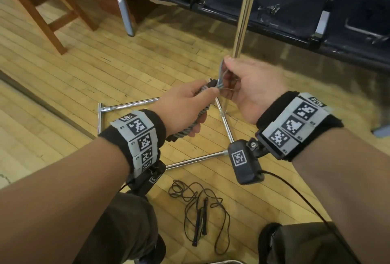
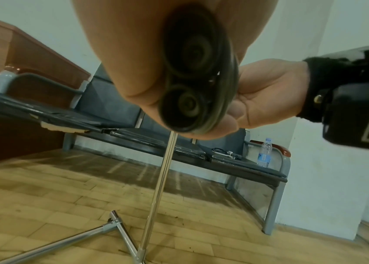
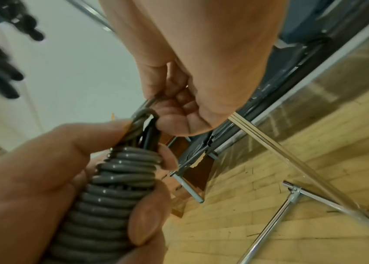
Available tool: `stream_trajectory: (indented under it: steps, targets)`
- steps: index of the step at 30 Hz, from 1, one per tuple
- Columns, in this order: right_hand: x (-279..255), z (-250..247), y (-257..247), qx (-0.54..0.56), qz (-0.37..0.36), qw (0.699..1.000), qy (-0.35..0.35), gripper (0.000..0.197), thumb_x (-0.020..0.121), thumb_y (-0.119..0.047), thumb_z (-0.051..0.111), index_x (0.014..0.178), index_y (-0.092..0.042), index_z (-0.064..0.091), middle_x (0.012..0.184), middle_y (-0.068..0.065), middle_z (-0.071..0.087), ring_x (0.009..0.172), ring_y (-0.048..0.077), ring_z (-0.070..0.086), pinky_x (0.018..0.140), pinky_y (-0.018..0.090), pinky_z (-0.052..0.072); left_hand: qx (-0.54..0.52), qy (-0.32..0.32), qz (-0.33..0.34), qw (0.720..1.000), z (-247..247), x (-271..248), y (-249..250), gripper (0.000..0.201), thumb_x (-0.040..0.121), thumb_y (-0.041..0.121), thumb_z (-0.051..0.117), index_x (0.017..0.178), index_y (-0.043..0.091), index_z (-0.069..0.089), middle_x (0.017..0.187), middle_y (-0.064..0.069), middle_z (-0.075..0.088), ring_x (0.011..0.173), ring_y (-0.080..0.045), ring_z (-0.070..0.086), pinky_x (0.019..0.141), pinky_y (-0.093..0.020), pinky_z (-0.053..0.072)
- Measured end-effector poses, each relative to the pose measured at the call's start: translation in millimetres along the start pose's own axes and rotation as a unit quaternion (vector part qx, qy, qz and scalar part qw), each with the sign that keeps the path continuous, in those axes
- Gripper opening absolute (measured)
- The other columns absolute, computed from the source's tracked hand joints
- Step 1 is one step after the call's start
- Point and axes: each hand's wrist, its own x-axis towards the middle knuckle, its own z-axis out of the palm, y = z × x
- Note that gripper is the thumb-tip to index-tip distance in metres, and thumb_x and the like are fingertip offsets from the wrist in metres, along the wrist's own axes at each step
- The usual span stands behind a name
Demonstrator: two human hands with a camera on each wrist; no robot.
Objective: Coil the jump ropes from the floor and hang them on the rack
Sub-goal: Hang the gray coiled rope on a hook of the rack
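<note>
No readable writing shows; the wrist bands carry only square coded markers. Both forearms reach forward over the floor, hands meeting before the rack [image 1: 242, 21] pole. The left hand [image 1: 181, 105] wraps its grip round the grey rope [image 3: 111, 187], wound tight over its two handles. The right hand [image 1: 251, 86], fingers curled, pinches the rope's loose end at the bundle's top. A black rope [image 1: 200, 211] lies tangled on the floor by the knees.
</note>
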Motion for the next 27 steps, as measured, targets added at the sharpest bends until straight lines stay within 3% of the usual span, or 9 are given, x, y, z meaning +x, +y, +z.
stream_trajectory:
  steps: [4, 8, 11, 14, 18, 21, 24, 27]
  targets:
    - [-3.6, -5.2, 4.2, -0.091, -0.046, 0.993, -0.054, 0.018, 0.099, -0.027, 0.065, 0.097, -0.015, 0.078, 0.088, 0.002, 0.070, 0.083, 0.018, 0.062, 0.073, 0.035, 0.054, -0.020, 0.016, -0.032, 0.999, 1.5, -0.5, -2.0, 0.039, 0.092, 0.061, 0.056, 0.100, 0.024, 0.064, 0.073, -0.002, 0.073, 0.060, -0.029, 0.073, 0.057, -0.036, 0.059]
    - [-16.2, -11.0, -0.4, -0.152, -0.083, 0.983, -0.060, 0.013, 0.098, -0.026, 0.067, 0.094, -0.020, 0.078, 0.086, 0.002, 0.072, 0.079, 0.017, 0.066, 0.074, 0.035, 0.057, -0.070, -0.025, -0.026, 0.997, 6.2, -2.0, 8.4, 0.043, 0.093, 0.062, 0.060, 0.114, 0.024, 0.063, 0.092, -0.006, 0.079, 0.079, -0.034, 0.079, 0.072, -0.048, 0.065]
    - [-32.2, -13.4, -13.6, -0.145, -0.105, 0.982, -0.054, 0.013, 0.098, -0.023, 0.066, 0.094, -0.017, 0.077, 0.080, 0.000, 0.070, 0.073, 0.014, 0.066, 0.068, 0.032, 0.058, -0.053, -0.034, 0.006, 0.998, 10.5, -11.5, 18.9, 0.056, 0.090, 0.071, 0.058, 0.131, 0.032, 0.059, 0.108, -0.002, 0.080, 0.100, -0.026, 0.078, 0.090, -0.051, 0.062]
    - [-51.6, -10.8, -34.7, -0.130, -0.133, 0.981, -0.050, 0.015, 0.099, -0.020, 0.066, 0.097, -0.009, 0.076, 0.074, -0.002, 0.070, 0.068, 0.010, 0.066, 0.060, 0.026, 0.056, -0.036, -0.005, 0.047, 0.998, 10.1, -25.4, 40.2, 0.056, 0.084, 0.076, 0.059, 0.128, 0.041, 0.065, 0.116, 0.006, 0.077, 0.111, -0.018, 0.073, 0.103, -0.053, 0.055]
    - [-79.3, 0.2, -76.1, -0.171, -0.189, 0.966, -0.044, 0.014, 0.098, -0.023, 0.068, 0.096, -0.014, 0.078, 0.082, 0.000, 0.074, 0.077, 0.014, 0.069, 0.068, 0.031, 0.060, -0.057, 0.063, 0.126, 0.988, -7.6, -47.5, 85.3, 0.030, 0.081, 0.058, 0.072, 0.104, 0.040, 0.076, 0.109, 0.004, 0.079, 0.105, -0.020, 0.074, 0.101, -0.052, 0.056]
    - [-99.5, 14.8, -115.7, -0.205, -0.238, 0.948, -0.049, 0.014, 0.098, -0.025, 0.066, 0.093, -0.019, 0.078, 0.090, 0.004, 0.075, 0.084, 0.021, 0.070, 0.069, 0.035, 0.060, -0.048, 0.103, 0.185, 0.976, -29.8, -67.3, 129.9, 0.026, 0.082, 0.053, 0.075, 0.098, 0.033, 0.078, 0.101, 0.001, 0.079, 0.097, -0.022, 0.076, 0.092, -0.048, 0.060]
    - [-115.7, 38.5, -153.8, -0.228, -0.287, 0.929, -0.051, 0.014, 0.098, -0.027, 0.066, 0.093, -0.023, 0.079, 0.086, -0.002, 0.074, 0.078, 0.013, 0.070, 0.062, 0.027, 0.059, -0.022, 0.120, 0.221, 0.967, -53.5, -87.7, 174.0, 0.016, 0.086, 0.046, 0.076, 0.091, 0.030, 0.077, 0.095, -0.003, 0.079, 0.092, -0.026, 0.076, 0.088, -0.048, 0.063]
    - [-126.8, 65.9, -188.3, -0.216, -0.315, 0.922, -0.065, 0.013, 0.098, -0.024, 0.067, 0.094, -0.021, 0.079, 0.083, 0.000, 0.075, 0.071, 0.009, 0.069, 0.060, 0.022, 0.055, -0.010, 0.138, 0.254, 0.957, -79.8, -107.9, 209.5, 0.011, 0.096, 0.028, 0.075, 0.085, 0.030, 0.076, 0.084, 0.001, 0.076, 0.078, -0.015, 0.072, 0.076, -0.036, 0.061]
